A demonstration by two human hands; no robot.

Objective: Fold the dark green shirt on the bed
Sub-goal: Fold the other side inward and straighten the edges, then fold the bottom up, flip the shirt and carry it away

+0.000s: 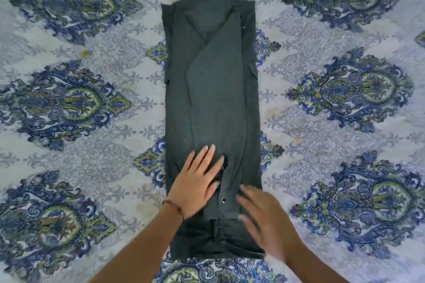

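The dark green shirt point(211, 99) lies flat on the bed as a long narrow strip, collar at the far end, both sides and sleeves folded in over the middle. My left hand point(197, 184) rests palm down on the lower part of the shirt, fingers spread. My right hand point(264, 216) lies open over the shirt's lower right edge, blurred, fingers apart. A metal snap point(222, 200) shows on the placket between the two hands. Neither hand grips cloth.
The bed is covered by a pale sheet point(322, 135) with blue and green ornamental medallions on all sides of the shirt. A thin cord bracelet point(174, 205) sits on my left wrist.
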